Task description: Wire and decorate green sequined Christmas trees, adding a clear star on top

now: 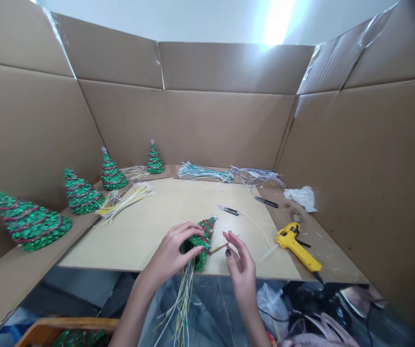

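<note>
My left hand (178, 246) is closed around the base of a small green tree (207, 231) with red trim, which lies tilted at the front of the board. White, yellow and green strands (184, 301) hang from its hollow base over the front edge. Just right of the tree, my right hand (239, 258) is raised with its thumb and fingers apart. A thin tan stick (218, 247) lies between the tree and my right fingertips; I see no grip on it.
Several finished green trees (111, 173) line the left and back. Wire bundles (205, 172) lie at the back. Two snips (266, 201), a yellow glue gun (297, 246) and a white tissue (301, 197) are to the right. Cardboard walls (225, 120) enclose the board. An orange basket (73, 323) sits lower left.
</note>
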Demonstrator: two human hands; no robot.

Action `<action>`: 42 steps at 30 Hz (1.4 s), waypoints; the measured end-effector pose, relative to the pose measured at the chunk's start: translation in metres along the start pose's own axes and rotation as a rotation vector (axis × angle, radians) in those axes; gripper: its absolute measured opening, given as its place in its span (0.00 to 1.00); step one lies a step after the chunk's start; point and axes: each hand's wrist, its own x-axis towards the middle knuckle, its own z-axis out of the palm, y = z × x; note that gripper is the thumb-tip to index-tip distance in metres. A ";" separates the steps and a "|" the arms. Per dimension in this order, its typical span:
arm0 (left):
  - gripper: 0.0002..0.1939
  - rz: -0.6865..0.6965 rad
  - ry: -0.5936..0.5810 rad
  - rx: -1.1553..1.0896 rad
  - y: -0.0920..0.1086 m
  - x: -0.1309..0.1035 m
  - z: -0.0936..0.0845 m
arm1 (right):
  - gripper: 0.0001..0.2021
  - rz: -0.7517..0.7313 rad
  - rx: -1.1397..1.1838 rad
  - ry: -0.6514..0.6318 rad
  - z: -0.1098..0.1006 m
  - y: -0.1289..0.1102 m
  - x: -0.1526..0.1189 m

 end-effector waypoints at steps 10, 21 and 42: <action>0.03 0.007 0.077 -0.078 -0.008 -0.003 0.013 | 0.19 -0.028 -0.164 0.128 -0.041 0.009 0.023; 0.04 -0.020 0.071 -0.070 -0.002 -0.001 0.014 | 0.14 -0.178 -0.578 -0.028 -0.030 0.012 0.050; 0.05 -0.053 0.079 -0.072 -0.006 -0.001 0.019 | 0.17 -0.302 -1.099 -0.139 -0.046 0.024 0.063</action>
